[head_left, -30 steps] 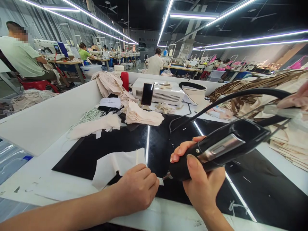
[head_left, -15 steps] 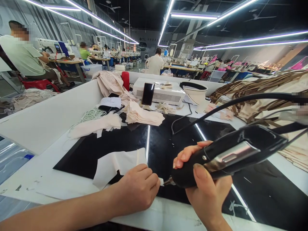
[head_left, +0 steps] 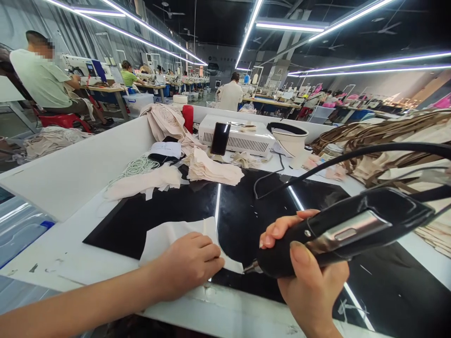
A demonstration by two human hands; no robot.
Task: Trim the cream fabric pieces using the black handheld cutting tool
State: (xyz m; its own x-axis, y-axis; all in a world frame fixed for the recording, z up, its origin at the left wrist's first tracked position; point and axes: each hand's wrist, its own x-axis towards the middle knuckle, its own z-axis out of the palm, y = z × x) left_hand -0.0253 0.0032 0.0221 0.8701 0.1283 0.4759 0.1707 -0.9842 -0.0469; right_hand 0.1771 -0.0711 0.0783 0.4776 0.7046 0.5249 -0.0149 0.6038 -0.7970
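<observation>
Two hands are working: left hand (head_left: 188,265), fingers curled, pressing cloth (head_left: 176,234); right hand (head_left: 306,277) gripping cutter (head_left: 338,230), tip just beside left fingertips.

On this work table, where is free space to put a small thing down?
Bare: the black mat between the white fabric piece and the beige stack; also right of the cutting tool. Crowded: the back, around the white machine.

I'm looking into a garment factory — rows of sewing machines (head_left: 79,65) with seated workers (head_left: 42,80), fabric stacks (head_left: 211,169) on benches, long strip lights (head_left: 246,33) overhead.
</observation>
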